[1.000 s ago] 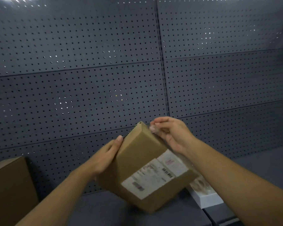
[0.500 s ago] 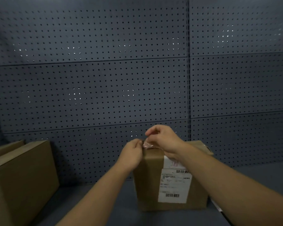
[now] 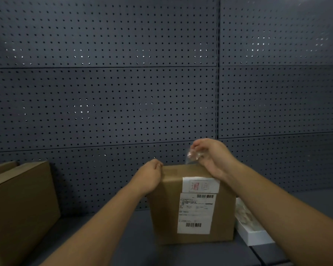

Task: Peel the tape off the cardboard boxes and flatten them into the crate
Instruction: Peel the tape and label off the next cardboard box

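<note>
A brown cardboard box (image 3: 165,212) with a white shipping label stands upright on the grey table (image 3: 135,246). My left hand (image 3: 149,176) grips its top left edge with curled fingers. My right hand (image 3: 210,156) is above the box's top and pinches a strip of clear tape (image 3: 192,157) lifted off the box. The crate is out of view.
A larger cardboard box (image 3: 21,206) stands at the left edge. A white tray-like box (image 3: 252,227) lies right of the labelled box, partly behind my right forearm. A dark pegboard wall (image 3: 123,93) closes off the back.
The box went from tilted in the air to standing on the table. My right hand has since pulled the tape upward, away from the top edge.
</note>
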